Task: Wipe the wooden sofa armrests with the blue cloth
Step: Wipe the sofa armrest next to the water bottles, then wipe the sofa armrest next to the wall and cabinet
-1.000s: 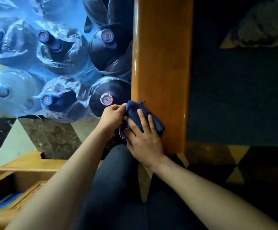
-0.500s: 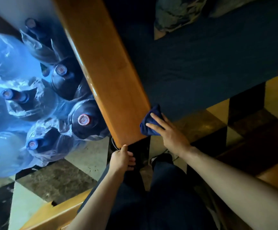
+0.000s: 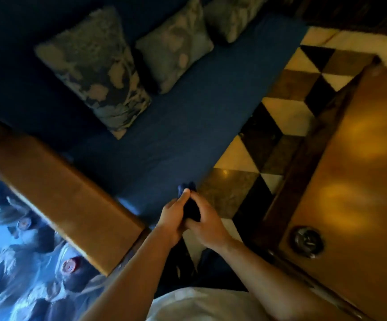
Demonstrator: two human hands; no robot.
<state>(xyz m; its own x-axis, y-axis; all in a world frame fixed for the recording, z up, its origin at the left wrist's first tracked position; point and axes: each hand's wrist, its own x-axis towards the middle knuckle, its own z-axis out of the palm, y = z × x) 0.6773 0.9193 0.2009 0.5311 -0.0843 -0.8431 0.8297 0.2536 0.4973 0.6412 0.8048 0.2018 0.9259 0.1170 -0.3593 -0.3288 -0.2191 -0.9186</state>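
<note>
Now bunching blue cloth (image 3: 191,205) between both hands, off the wood.
Left hand (image 3: 173,215) & right hand (image 3: 205,220) pressing together w/ fingers curled round the cloth, dark tip poking out above fingertips, hovering over front edge of sofa seat (image 3: 176,135) just beside near end of wooden armrest (image 3: 72,200). Prob. refolding between armrests, judging by pose. Next: needing clean face out, then carrying to far armrest — not in view, beyond the cushions (image 3: 95,68).
</note>
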